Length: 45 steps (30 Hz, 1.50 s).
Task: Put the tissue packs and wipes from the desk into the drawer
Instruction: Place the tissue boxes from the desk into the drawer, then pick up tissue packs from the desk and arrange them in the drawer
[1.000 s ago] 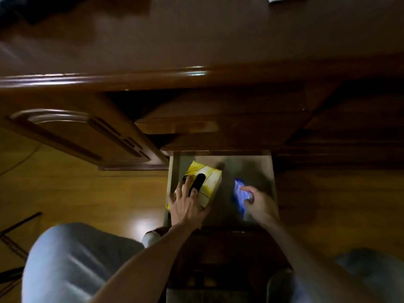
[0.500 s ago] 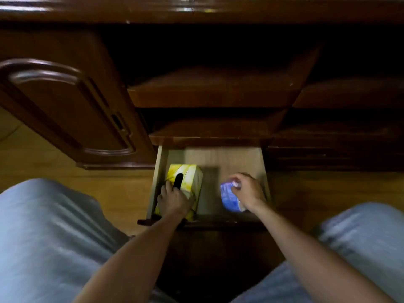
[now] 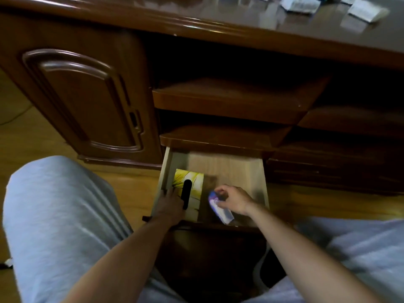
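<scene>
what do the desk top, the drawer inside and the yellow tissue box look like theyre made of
Desk top: dark wood, glossy varnish, with bright glare along its edge. Drawer inside: pale bare wood or plywood, matte, faint grain. Yellow tissue box: likely printed cardboard, flat faces, straight edges.

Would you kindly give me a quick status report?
Left hand on yellow tissue box in drawer. Right hand holds blue pack. More packs on desk.
</scene>
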Each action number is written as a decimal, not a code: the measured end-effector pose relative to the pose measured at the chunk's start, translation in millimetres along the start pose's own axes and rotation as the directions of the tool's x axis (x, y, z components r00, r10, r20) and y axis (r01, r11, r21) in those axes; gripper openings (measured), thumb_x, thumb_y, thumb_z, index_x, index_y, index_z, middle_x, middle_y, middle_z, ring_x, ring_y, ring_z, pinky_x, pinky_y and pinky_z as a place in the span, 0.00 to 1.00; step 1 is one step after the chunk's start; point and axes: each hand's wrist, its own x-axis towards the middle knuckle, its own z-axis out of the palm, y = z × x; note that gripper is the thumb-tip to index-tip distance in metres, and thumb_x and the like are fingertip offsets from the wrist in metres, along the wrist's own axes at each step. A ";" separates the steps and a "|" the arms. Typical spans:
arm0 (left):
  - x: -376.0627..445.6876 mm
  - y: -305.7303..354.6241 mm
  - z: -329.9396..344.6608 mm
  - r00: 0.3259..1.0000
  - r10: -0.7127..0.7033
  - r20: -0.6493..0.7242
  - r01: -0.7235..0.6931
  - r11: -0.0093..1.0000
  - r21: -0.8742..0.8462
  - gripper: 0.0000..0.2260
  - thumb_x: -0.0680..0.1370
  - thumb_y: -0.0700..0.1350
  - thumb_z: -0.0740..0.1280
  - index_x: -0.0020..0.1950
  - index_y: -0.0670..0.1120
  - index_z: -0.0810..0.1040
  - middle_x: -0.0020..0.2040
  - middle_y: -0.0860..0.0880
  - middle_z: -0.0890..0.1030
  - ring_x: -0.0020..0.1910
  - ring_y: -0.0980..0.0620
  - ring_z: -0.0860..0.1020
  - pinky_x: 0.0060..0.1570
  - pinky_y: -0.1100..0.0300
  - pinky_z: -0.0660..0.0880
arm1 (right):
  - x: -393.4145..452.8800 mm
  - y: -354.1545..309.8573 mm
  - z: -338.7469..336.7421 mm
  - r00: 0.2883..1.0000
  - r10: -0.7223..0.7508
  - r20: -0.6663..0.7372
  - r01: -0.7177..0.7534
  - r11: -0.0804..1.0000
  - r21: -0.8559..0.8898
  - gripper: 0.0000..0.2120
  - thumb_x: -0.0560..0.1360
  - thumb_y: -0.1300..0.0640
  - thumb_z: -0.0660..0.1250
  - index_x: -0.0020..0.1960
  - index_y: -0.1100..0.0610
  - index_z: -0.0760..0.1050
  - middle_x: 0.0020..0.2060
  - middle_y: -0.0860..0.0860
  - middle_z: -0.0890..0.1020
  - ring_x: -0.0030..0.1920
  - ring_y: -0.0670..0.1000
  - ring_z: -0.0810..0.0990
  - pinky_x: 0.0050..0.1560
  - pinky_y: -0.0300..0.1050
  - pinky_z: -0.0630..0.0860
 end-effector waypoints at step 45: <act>-11.1 -33.8 -151.1 0.691 -0.020 -0.723 -0.227 0.943 -0.242 0.13 0.79 0.49 0.63 0.63 0.52 0.77 0.58 0.53 0.80 0.53 0.50 0.81 0.45 0.57 0.79 | -5.8 -64.6 -90.5 0.986 0.032 -0.164 0.019 0.954 0.300 0.24 0.79 0.50 0.69 0.74 0.47 0.69 0.65 0.46 0.78 0.63 0.48 0.78 0.57 0.44 0.78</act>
